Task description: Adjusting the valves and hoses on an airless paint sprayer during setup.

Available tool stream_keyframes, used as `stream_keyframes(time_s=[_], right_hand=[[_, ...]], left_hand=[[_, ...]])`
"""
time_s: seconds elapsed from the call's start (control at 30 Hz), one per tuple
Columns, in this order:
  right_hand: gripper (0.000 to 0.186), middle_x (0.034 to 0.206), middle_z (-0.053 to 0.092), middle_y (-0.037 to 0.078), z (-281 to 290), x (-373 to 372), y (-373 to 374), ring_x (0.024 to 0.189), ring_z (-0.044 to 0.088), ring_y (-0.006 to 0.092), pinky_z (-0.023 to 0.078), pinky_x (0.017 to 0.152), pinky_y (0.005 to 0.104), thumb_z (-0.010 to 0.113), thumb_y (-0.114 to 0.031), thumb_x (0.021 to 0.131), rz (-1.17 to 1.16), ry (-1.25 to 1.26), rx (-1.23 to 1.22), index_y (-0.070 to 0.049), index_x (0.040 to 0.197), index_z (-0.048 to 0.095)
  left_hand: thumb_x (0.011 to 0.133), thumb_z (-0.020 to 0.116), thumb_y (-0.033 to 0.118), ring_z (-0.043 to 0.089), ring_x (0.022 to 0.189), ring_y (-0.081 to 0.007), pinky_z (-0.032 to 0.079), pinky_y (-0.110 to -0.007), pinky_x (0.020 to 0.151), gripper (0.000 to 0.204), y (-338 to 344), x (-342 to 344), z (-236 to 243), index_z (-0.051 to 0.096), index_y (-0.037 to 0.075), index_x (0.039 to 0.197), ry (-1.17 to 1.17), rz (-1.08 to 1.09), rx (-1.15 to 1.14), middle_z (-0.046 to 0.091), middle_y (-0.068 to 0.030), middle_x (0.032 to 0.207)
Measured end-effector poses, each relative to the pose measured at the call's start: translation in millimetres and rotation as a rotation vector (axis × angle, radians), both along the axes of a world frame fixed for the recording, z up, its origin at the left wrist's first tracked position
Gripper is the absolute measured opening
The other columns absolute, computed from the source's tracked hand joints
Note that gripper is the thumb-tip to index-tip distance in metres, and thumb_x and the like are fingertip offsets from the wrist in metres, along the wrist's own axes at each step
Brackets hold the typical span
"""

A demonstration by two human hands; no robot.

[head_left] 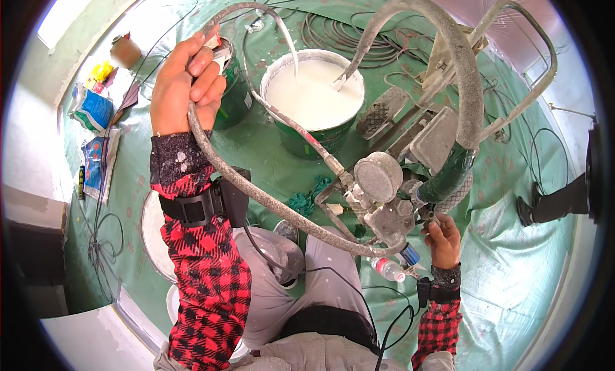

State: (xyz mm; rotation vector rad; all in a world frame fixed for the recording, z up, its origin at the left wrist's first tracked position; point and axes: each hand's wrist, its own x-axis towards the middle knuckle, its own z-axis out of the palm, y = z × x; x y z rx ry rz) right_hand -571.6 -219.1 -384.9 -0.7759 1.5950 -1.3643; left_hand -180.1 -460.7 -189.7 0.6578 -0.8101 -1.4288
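Note:
My left hand [189, 89] is raised at the upper left, its fingers wrapped round a thin grey hose [256, 193]. One run of this hose curves down to the paint sprayer pump [387, 220]; beyond the hand, another arcs over to a bucket [304, 144] of white paint. A thick grey suction hose [464, 70] also dips into the paint. On top of the pump sits a round, paint-spattered gauge [378, 177]. Low on the pump's right side, my right hand [442, 240] pinches a small part that its fingers mostly hide.
The pump's wheeled frame [439, 137] stands right of the bucket, with coiled hose [327, 35] behind. A second green bucket [238, 102], blue-and-white bags [93, 108] and a plastic bottle [389, 269] are nearby. Another person's leg [564, 201] shows at right. Green sheeting covers the floor.

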Motion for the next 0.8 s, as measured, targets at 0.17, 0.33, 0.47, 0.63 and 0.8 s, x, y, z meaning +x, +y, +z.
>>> stream_keyframes(time_s=[0.17,0.33,0.47,0.63,0.8], right_hand=[[0.053,0.064,0.06,0.009,8,-6,0,0.051,0.056,0.0164,0.04,0.046,0.0271,0.046,-0.049,0.095,-0.016,-0.199,0.256,0.003,0.092,0.06],[0.06,0.058,0.058,0.008,9,-7,-1,0.046,0.053,0.017,0.036,0.042,0.0274,0.042,-0.054,0.094,0.003,-0.27,0.329,0.002,0.088,0.061],[0.053,0.059,0.058,0.007,5,-12,2,0.046,0.052,0.0147,0.035,0.043,0.0244,0.047,-0.049,0.095,0.01,-0.294,0.307,0.003,0.093,0.059],[0.05,0.063,0.06,0.008,-5,-4,3,0.048,0.052,0.0137,0.036,0.043,0.0235,0.049,-0.045,0.095,-0.005,-0.043,0.108,0.004,0.097,0.057],[0.04,0.071,0.062,0.007,9,-9,1,0.054,0.054,0.0117,0.037,0.046,0.0226,0.054,-0.035,0.095,-0.033,-0.266,0.263,0.004,0.101,0.057]], left_hand=[[0.094,0.047,0.011,0.027,0.043,-0.0062,0.022,-0.023,0.04,0.025,-1,-1,-1,0.05,-0.007,0.111,-0.001,-0.018,-0.007,0.037,0.0021,0.064],[0.098,0.042,0.013,0.027,0.039,-0.0034,0.024,-0.02,0.037,0.036,3,-7,3,0.043,-0.009,0.126,-0.026,0.047,0.014,0.036,0.0042,0.061],[0.098,0.042,0.014,0.027,0.039,-0.0034,0.024,-0.02,0.037,0.036,3,-7,1,0.043,-0.008,0.126,-0.028,0.041,0.004,0.036,0.0043,0.061],[0.094,0.047,0.011,0.026,0.044,-0.0061,0.022,-0.023,0.041,0.028,1,-1,0,0.05,-0.008,0.115,-0.009,-0.016,-0.028,0.036,0.0021,0.065],[0.094,0.048,0.012,0.026,0.043,-0.0059,0.022,-0.023,0.04,0.026,-1,1,-3,0.051,-0.006,0.113,-0.009,-0.006,-0.014,0.036,0.0026,0.064]])
